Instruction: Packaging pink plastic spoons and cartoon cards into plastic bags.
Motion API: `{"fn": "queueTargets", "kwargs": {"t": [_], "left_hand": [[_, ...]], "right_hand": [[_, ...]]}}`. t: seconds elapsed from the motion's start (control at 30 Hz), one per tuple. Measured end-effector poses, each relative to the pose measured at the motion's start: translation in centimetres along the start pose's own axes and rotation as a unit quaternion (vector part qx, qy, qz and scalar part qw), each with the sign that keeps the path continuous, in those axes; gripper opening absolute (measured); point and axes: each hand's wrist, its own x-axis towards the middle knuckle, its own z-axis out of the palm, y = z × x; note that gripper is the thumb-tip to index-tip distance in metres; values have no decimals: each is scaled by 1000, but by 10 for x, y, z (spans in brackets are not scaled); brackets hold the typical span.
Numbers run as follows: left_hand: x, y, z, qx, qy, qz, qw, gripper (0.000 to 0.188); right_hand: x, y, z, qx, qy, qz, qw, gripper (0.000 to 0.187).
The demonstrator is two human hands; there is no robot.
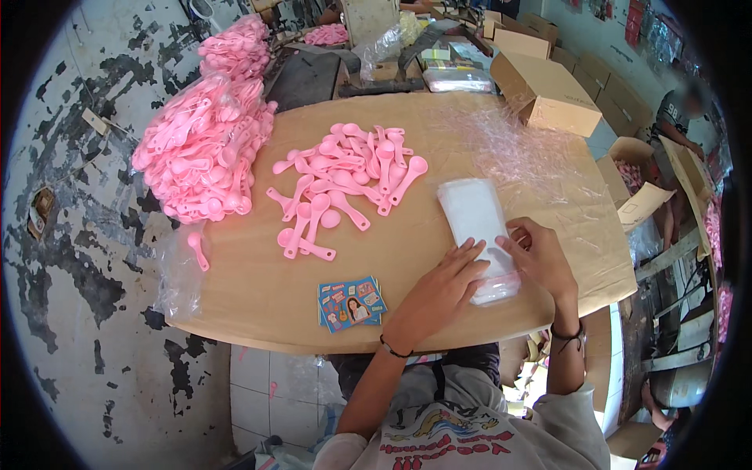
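A stack of clear plastic bags (474, 205) lies on the paper-covered table in front of me. My left hand (445, 288) rests across its lower left part, fingers stretched out over the plastic. At the stack's right edge, my right hand (542, 254) has curled fingers, with thumb and forefinger pinched at the plastic; the exact grip is partly hidden. Left of my left hand sits a small pile of blue printed cards (350, 304). Farther off spreads a loose heap of pink plastic spoons (348, 168). One more pink spoon (198, 251) lies alone near the left edge.
Bulging clear bags of pink spoons (200, 149) are piled at the table's left against a peeling wall. Crumpled clear film (521, 149) covers the far right, beside a cardboard box (544, 90). Another person (680, 117) sits at the right near an open carton (633, 176).
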Motion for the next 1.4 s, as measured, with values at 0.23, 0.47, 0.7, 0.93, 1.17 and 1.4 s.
{"fn": "queueTargets", "kwargs": {"t": [0.23, 0.47, 0.7, 0.93, 1.17, 1.4], "left_hand": [[-4, 3, 3, 47, 13, 11, 999, 29], [-4, 2, 6, 87, 11, 15, 996, 29], [-2, 30, -7, 68, 88, -45, 993, 33], [-60, 26, -51, -347, 236, -446, 791, 42], [-100, 1, -98, -469, 522, -210, 681, 45], [-100, 1, -100, -494, 504, -205, 678, 46]], "right_hand": [[7, 10, -2, 30, 6, -25, 999, 23], [18, 23, -23, -23, 99, -96, 990, 23], [5, -58, -30, 106, 22, -49, 993, 17], [10, -133, 54, 27, -299, -98, 949, 18], [20, -97, 132, -106, -202, -422, 878, 29], [30, -101, 133, -55, -309, -277, 908, 21]]}}
